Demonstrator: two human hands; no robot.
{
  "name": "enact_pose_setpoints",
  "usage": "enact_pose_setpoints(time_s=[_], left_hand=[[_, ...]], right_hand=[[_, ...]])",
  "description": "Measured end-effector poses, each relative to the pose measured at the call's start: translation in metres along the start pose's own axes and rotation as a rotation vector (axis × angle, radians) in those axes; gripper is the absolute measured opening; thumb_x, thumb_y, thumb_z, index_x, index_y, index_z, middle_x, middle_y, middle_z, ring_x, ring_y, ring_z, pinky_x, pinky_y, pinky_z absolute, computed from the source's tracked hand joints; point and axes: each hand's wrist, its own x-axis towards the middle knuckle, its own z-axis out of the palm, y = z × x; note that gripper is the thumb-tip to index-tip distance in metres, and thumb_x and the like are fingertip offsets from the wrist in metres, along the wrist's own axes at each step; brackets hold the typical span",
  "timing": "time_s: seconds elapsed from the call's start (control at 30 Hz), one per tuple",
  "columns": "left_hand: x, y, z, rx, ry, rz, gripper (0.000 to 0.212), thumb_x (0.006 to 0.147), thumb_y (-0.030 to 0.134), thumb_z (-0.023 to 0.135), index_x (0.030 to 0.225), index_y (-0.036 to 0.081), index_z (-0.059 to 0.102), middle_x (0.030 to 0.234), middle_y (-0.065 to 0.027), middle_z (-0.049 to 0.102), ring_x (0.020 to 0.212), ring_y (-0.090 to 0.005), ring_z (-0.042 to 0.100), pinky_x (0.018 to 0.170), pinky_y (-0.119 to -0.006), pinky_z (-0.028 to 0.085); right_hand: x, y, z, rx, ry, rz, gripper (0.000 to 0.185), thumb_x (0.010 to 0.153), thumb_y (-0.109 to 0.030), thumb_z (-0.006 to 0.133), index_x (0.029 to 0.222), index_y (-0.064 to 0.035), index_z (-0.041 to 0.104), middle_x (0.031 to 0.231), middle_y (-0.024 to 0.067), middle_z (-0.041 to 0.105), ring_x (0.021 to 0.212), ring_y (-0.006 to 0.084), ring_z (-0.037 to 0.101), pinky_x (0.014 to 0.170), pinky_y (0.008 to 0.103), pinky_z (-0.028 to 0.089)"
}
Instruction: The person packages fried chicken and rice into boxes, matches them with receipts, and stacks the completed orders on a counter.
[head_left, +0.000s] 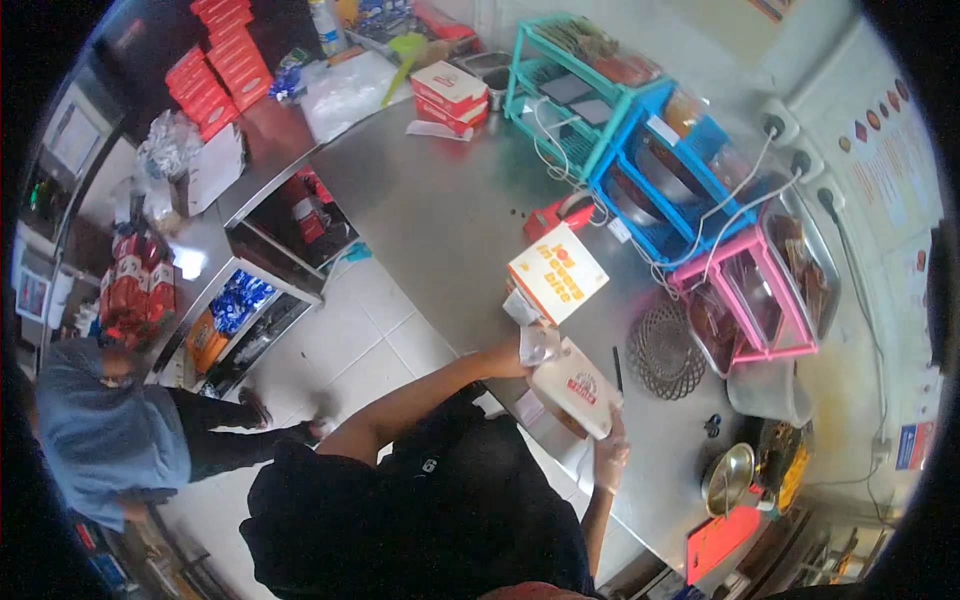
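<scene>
Both my hands, in thin clear plastic gloves, hold a flat white cardboard food box with a red logo over the edge of the steel counter. My left hand grips its upper left end. My right hand grips its lower right end. Just beyond my left hand stands a larger white box with orange writing, with smaller packets at its side. A red tape dispenser lies behind that box. Whatever is under the held box is mostly hidden.
Teal, blue and pink plastic racks line the wall with white cables. A woven basket, metal bowl and red cutting board are at the right. A person in blue stands on the left.
</scene>
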Motion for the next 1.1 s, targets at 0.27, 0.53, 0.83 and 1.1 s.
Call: enact_pose_setpoints(time_s=[0.27, 0.53, 0.83, 1.1], left_hand=[[-0.041, 0.02, 0.01, -0.627, 0.084, -0.288, 0.064, 0.073, 0.018, 0.077, 0.129, 0.007, 0.05, 0.13, -0.0117, 0.052, 0.123, -0.0237, 0.046, 0.1, -0.036, 0.038], [-0.04, -0.024, 0.032, -0.469, 0.098, -0.041, 0.042, 0.082, 0.019, 0.068, 0.12, 0.004, 0.057, 0.117, -0.0138, 0.061, 0.109, -0.0278, 0.058, 0.094, -0.037, 0.043], [-0.04, -0.004, 0.018, -0.565, 0.087, -0.152, 0.046, 0.079, 0.023, 0.07, 0.118, 0.003, 0.057, 0.118, -0.0135, 0.06, 0.108, -0.0255, 0.058, 0.095, -0.037, 0.044], [-0.069, -0.079, -0.035, -0.429, 0.514, -0.457, 0.029, 0.094, 0.027, 0.052, 0.111, 0.005, 0.06, 0.108, -0.0118, 0.061, 0.1, -0.0267, 0.057, 0.088, -0.042, 0.042]], right_hand=[[-0.02, 0.015, 0.024, -0.26, -0.062, -0.166, 0.059, 0.088, -0.039, 0.058, 0.138, -0.0118, 0.043, 0.142, 0.0158, 0.04, 0.126, 0.0373, 0.04, 0.107, 0.0454, 0.028], [-0.008, -0.009, 0.025, -0.807, -0.005, -0.255, 0.081, 0.072, -0.048, 0.07, 0.142, -0.0265, 0.036, 0.147, 0.0261, 0.021, 0.135, 0.0433, 0.021, 0.105, 0.0583, 0.021], [0.056, -0.034, 0.008, -0.866, -0.373, -0.475, 0.099, 0.052, -0.056, 0.079, 0.137, -0.0211, 0.042, 0.137, 0.0214, 0.033, 0.127, 0.0363, 0.032, 0.103, 0.0539, 0.025], [0.054, -0.063, 0.021, -0.867, -0.365, -0.295, 0.091, 0.057, -0.059, 0.075, 0.134, -0.0213, 0.045, 0.135, 0.0261, 0.035, 0.129, 0.0401, 0.03, 0.105, 0.0646, 0.012]])
